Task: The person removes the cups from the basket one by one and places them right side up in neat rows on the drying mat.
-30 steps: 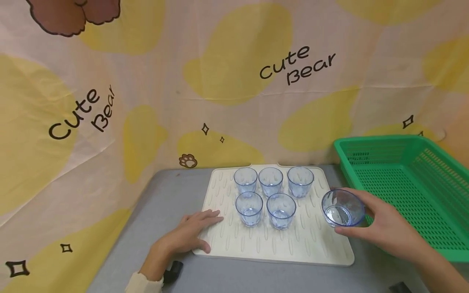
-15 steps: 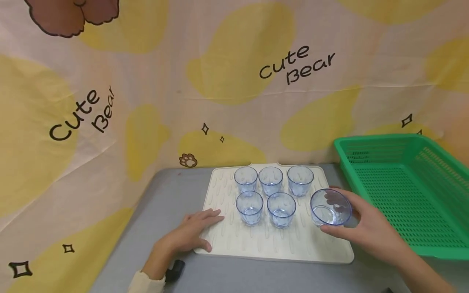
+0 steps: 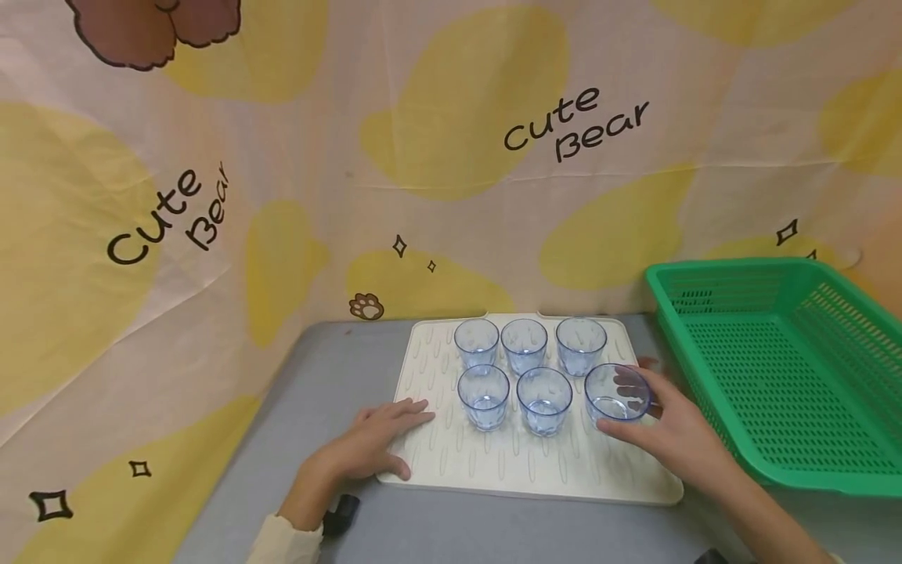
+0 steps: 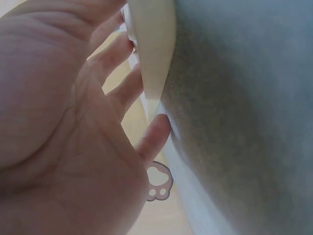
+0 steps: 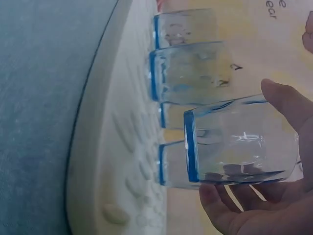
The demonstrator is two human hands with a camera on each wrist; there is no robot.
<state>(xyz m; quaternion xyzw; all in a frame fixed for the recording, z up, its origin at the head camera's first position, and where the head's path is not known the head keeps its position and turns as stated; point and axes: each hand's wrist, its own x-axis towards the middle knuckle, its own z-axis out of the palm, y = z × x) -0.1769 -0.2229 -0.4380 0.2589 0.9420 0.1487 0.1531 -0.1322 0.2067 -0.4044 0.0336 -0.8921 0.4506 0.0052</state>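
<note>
In the head view my right hand [image 3: 672, 427] grips a clear, bluish glass tumbler [image 3: 607, 398] from its right side, thumb in front and fingers behind. The tumbler is upright, close over the right part of a white ribbed mat [image 3: 486, 470]. The right wrist view shows its thick blue base [image 5: 190, 147] facing the mat. Matching tumblers stand upright on the mat: three at the back, including this one [image 3: 581, 348], and two in front [image 3: 483, 399] [image 3: 544, 403]. My left hand [image 3: 373, 442] rests with fingers extended on the mat's left edge; its palm fills much of the left wrist view [image 4: 63, 127].
A green plastic basket [image 3: 831, 482] with slotted walls stands right of the mat, beside my right forearm. The grey table [image 3: 338, 368] ends at a cloth backdrop [image 3: 451, 219] printed with yellow patches, behind and to the left.
My right hand has carried the tumbler leftward over the mat, bringing it beside the two front tumblers. My left hand stays on the mat's edge.
</note>
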